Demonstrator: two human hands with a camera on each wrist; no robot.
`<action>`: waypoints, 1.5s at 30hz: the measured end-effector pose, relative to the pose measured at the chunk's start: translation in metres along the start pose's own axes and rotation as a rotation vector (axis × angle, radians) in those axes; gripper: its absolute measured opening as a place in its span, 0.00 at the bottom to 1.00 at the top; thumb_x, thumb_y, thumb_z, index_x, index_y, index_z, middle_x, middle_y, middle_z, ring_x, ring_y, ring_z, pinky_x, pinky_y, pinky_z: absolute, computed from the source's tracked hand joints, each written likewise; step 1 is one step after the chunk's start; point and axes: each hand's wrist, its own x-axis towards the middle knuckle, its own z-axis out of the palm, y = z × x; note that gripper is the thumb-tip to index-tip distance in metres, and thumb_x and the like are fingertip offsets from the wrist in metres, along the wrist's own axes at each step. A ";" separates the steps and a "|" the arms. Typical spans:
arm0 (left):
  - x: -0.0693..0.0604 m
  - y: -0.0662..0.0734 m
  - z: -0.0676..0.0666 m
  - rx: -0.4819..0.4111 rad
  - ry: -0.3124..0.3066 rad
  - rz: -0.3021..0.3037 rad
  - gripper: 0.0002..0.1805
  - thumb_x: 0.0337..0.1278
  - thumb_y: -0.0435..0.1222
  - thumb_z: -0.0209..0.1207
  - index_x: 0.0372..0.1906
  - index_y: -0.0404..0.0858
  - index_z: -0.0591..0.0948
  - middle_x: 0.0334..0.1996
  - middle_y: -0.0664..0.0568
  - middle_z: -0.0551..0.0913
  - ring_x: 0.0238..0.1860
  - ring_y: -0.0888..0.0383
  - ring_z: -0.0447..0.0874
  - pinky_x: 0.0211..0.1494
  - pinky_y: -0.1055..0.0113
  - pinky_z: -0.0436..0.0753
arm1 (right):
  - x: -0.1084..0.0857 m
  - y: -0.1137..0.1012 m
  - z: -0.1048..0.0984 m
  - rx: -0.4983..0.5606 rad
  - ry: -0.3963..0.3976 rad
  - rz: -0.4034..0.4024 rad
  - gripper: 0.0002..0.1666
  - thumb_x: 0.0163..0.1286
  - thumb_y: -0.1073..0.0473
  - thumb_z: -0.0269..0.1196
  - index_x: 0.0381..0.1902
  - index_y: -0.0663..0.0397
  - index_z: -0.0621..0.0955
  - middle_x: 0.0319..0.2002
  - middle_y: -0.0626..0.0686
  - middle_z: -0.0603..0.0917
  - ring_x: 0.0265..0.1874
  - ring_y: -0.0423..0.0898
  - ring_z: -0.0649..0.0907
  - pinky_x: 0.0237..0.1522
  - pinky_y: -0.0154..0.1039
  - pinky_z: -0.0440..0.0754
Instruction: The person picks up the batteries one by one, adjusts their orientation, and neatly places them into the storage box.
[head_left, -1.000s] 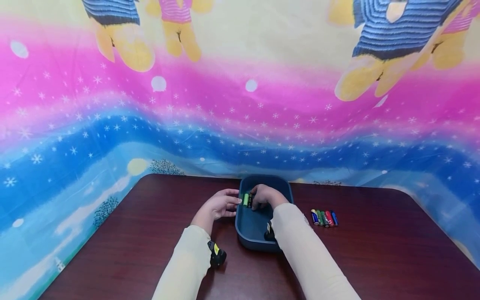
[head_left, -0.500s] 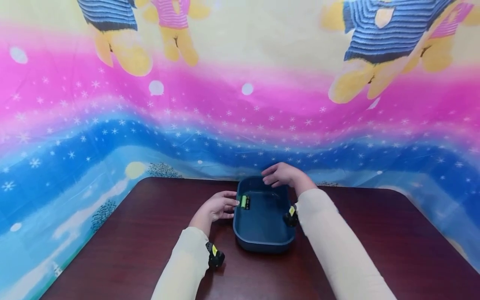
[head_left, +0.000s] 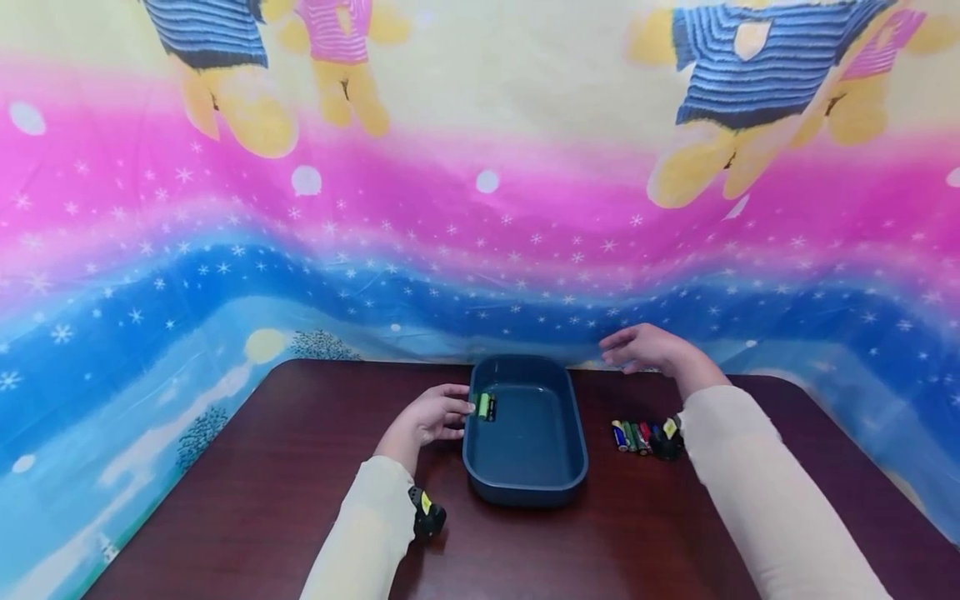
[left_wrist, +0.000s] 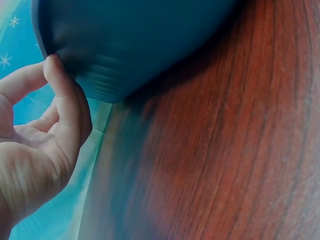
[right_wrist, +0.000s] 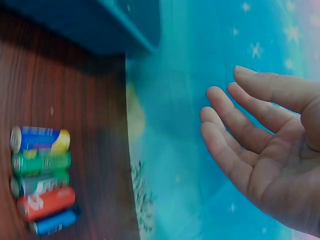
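Observation:
A dark blue rectangular plastic box (head_left: 525,487) stands on the table. Two batteries lie side by side inside, against its left wall: a light green battery (head_left: 483,406) and a black battery (head_left: 492,407). My left hand (head_left: 435,417) touches the box's left rim with its fingertips; the left wrist view shows this hand (left_wrist: 45,130) at the rim. My right hand (head_left: 648,348) is in the air to the right of the box, fingers loosely spread, holding nothing. Below it a row of batteries (head_left: 630,437) lies on the table, partly covered by the wrist camera in the head view.
In the right wrist view, the row includes a blue-and-yellow battery (right_wrist: 40,140), green ones, a red battery (right_wrist: 46,203) and a blue battery (right_wrist: 54,222). The dark red wooden table (head_left: 300,500) meets a printed cloth backdrop (head_left: 420,233) behind.
My right hand has left the batteries in the box, risen over the rim and moved right, above the battery row. My left hand has stayed at the box's left rim.

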 end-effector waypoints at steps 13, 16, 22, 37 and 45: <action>0.000 -0.001 -0.001 0.003 -0.008 0.001 0.25 0.55 0.28 0.58 0.60 0.35 0.69 0.36 0.45 0.79 0.29 0.57 0.77 0.29 0.64 0.81 | -0.019 0.043 -0.012 0.016 0.003 -0.006 0.33 0.65 0.59 0.60 0.63 0.70 0.65 0.55 0.65 0.75 0.55 0.58 0.74 0.49 0.47 0.76; 0.000 -0.001 -0.001 -0.001 -0.009 -0.002 0.26 0.55 0.28 0.59 0.60 0.35 0.69 0.36 0.45 0.79 0.30 0.57 0.77 0.29 0.64 0.81 | -0.021 0.057 -0.012 0.002 -0.006 -0.022 0.34 0.63 0.57 0.62 0.62 0.69 0.66 0.55 0.64 0.75 0.54 0.57 0.75 0.47 0.45 0.77; -0.001 0.000 -0.001 -0.010 -0.008 -0.006 0.26 0.55 0.28 0.58 0.60 0.35 0.69 0.36 0.45 0.79 0.29 0.57 0.77 0.29 0.64 0.81 | -0.024 0.087 -0.006 -0.044 -0.022 -0.064 0.35 0.62 0.56 0.64 0.61 0.70 0.67 0.56 0.68 0.73 0.53 0.58 0.75 0.48 0.51 0.75; 0.002 -0.003 -0.002 -0.020 -0.010 0.000 0.26 0.54 0.28 0.59 0.60 0.35 0.68 0.33 0.48 0.79 0.28 0.58 0.77 0.28 0.65 0.80 | -0.034 0.133 0.008 -0.184 -0.016 -0.074 0.38 0.50 0.64 0.71 0.58 0.71 0.69 0.55 0.72 0.69 0.54 0.69 0.68 0.48 0.53 0.74; 0.003 -0.001 -0.001 -0.015 -0.010 0.005 0.27 0.54 0.28 0.59 0.61 0.35 0.68 0.36 0.45 0.79 0.29 0.58 0.78 0.29 0.64 0.81 | -0.034 0.132 0.010 -0.270 -0.009 -0.067 0.40 0.46 0.64 0.73 0.57 0.69 0.71 0.55 0.72 0.65 0.52 0.70 0.66 0.48 0.55 0.73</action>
